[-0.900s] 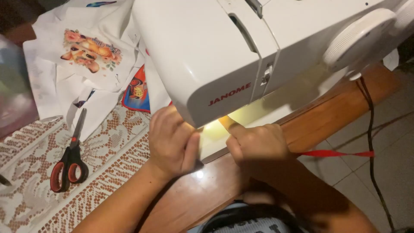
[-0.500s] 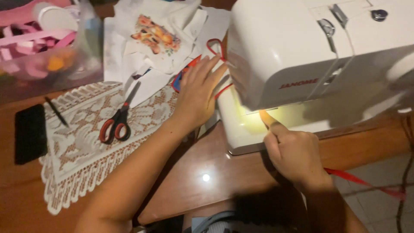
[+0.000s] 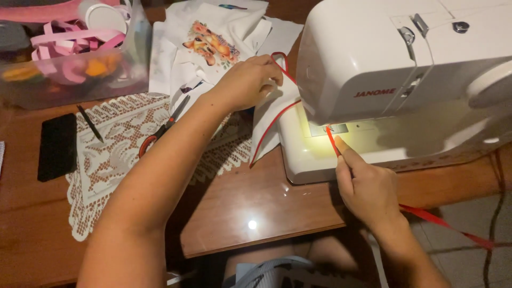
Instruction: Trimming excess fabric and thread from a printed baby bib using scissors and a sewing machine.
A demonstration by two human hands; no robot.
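Observation:
A white sewing machine point(image 3: 384, 64) stands at the right on a wooden table point(image 3: 250, 202), its lamp lighting the bed. A thin red ribbon point(image 3: 437, 220) runs from behind the machine, under the needle, and trails off the table's right edge. My left hand point(image 3: 246, 81) pinches the ribbon behind the machine's left end, next to a piece of white fabric point(image 3: 269, 114). My right hand point(image 3: 368, 184) rests on the machine bed in front of the needle, forefinger pressing the ribbon flat.
Red-handled scissors point(image 3: 160, 133) and a thin dark pen point(image 3: 89, 124) lie on a lace doily point(image 3: 112, 176). A black flat object point(image 3: 57, 145) sits left of it. A clear plastic box point(image 3: 69, 48) holds pink ribbons. Printed white cloths point(image 3: 208, 42) are piled behind.
My left hand has left the machine bed and reached up to the ribbon behind the machine. My right hand stayed at the needle. The view has shifted left.

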